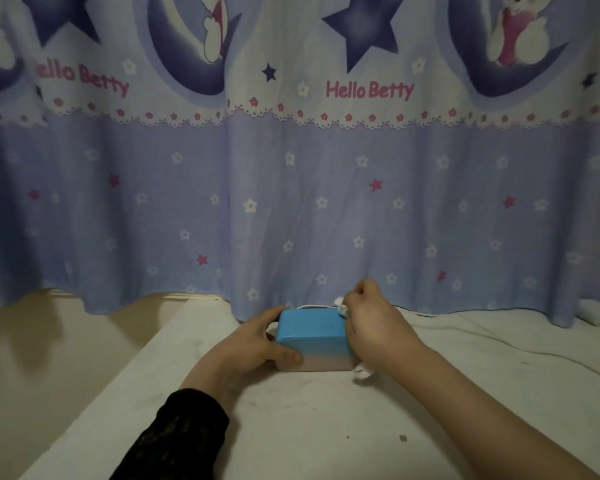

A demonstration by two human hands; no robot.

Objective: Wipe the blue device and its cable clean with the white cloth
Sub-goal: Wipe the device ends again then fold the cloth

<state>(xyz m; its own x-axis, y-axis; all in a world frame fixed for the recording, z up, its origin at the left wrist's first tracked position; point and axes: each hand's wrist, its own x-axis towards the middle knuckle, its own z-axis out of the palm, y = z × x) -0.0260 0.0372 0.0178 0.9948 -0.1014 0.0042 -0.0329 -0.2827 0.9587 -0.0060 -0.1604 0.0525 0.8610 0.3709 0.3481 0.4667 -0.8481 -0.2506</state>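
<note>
Left hand (253, 344) grip on blue device (310, 329), pale lower band, right hand (371, 327) holding white cloth (340, 305)

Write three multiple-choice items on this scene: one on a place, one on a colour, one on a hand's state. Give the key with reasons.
1. The blue device rests on:
A. the white table
B. a chair
C. the floor

2. The curtain lettering is:
A. green
B. pink
C. black

3. The left hand:
A. hangs idle
B. grips the device's left end
C. lies flat on the table

Key: 1 A, the device sits on the tabletop before the curtain. 2 B, "Hello Betty" is printed in pink. 3 B, its fingers and thumb curl round that end, while the right hand holds the white cloth at the other.
</note>
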